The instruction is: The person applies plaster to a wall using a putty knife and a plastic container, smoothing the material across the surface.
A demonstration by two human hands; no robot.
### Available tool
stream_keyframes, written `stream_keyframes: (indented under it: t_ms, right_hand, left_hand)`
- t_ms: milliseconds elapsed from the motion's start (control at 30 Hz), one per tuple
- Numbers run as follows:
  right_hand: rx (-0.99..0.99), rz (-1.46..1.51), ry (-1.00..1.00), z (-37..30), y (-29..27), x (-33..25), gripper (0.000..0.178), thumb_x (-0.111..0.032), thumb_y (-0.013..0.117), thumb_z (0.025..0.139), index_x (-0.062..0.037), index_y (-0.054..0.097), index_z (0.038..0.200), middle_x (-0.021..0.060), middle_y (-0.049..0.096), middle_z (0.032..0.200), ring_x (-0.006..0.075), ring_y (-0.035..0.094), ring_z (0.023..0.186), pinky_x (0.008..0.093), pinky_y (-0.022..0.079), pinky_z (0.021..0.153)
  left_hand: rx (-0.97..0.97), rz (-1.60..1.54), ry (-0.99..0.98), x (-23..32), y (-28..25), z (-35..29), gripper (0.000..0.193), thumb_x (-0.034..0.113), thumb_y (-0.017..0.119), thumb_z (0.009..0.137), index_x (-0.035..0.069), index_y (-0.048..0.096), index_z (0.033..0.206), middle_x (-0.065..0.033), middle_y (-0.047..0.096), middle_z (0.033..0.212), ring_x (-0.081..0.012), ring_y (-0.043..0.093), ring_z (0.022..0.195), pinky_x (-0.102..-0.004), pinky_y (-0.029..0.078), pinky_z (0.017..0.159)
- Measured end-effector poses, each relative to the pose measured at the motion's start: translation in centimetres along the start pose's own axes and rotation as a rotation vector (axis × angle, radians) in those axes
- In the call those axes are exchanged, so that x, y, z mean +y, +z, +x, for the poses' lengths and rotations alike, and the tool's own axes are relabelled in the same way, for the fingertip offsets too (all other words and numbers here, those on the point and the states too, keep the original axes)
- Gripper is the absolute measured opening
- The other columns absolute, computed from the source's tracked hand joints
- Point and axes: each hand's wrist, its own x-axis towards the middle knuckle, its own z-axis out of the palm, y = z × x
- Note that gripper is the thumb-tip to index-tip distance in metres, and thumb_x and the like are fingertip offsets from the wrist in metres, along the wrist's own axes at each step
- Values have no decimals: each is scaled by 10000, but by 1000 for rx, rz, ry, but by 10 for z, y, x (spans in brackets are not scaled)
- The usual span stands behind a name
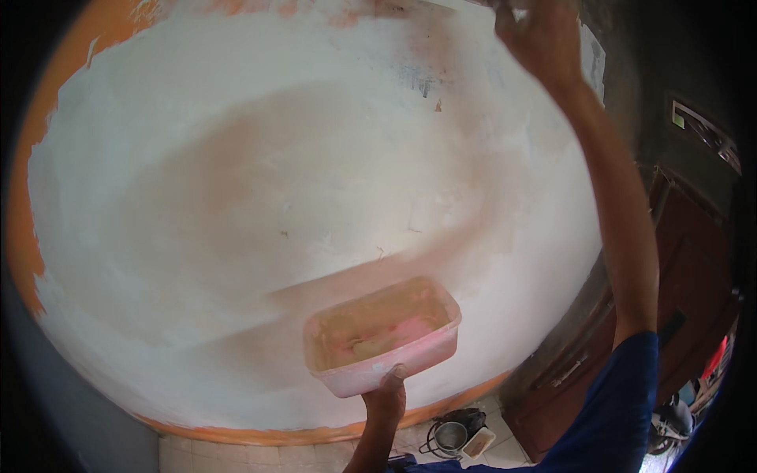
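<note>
My left hand (385, 394) grips a pinkish rectangular plastic tub (398, 364) from below, its thumb against the near side. The tub is tilted a little, and wet-looking residue with pink patches lines its inside. High at the upper right, my right hand (540, 31) is raised against the wall (260, 181), fingers curled closed. The frame's top edge cuts off part of that hand, so what it holds cannot be made out. White coating covers most of the wall, with dark patches near the top.
Orange paint (22, 209) borders the white area on the left and along the bottom. On the tiled floor (260, 456) stand a metal pot (450, 436), a dark bundle (471, 419) and a small tray (479, 444). A brown door (631, 347) is to the right.
</note>
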Motion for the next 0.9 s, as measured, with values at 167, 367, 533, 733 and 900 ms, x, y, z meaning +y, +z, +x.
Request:
stream_keyframes:
  t_ms: [167,367,533,733,900]
  right_hand:
    - [-387,-238,-117,-107,30,-20,372,-83,507,707,-102,557,1076,86,546,1116,200,548,975,348,517,650]
    - [-474,-84,-235,-171,21,-65,332,-46,535,650,25,580,972,151,555,1003,255,543,965,302,514,685]
    - [-369,124,-55,-151,-5,-63,321,26,574,652,-34,604,966,103,604,905,213,602,793,306,515,609]
    - [-125,-137,12,-88,50,2,312,-33,581,661,-112,605,961,70,621,865,222,591,680,325,501,549]
    - [-351,-61,-202,-169,52,-48,342,-1,593,603,-52,595,941,92,621,882,224,613,765,309,518,620]
  left_hand:
    - [5,-31,-16,-13,3,12,419,-104,506,696,87,364,1041,-15,451,885,-100,497,803,-232,461,782]
    - [-45,25,-31,-16,-8,26,468,-94,473,709,95,343,1116,-26,455,953,-101,506,852,-267,447,854]
    - [-36,30,22,-3,1,37,530,-80,474,718,101,296,1183,-49,447,1024,-121,499,919,-293,431,889]
    - [-87,-19,-13,-17,-7,53,545,-68,490,724,108,284,1197,-50,446,1033,-129,499,935,-309,428,901]
    - [-43,-2,-30,-13,-13,53,547,-73,489,717,111,286,1190,-54,445,1028,-140,497,951,-314,429,903]
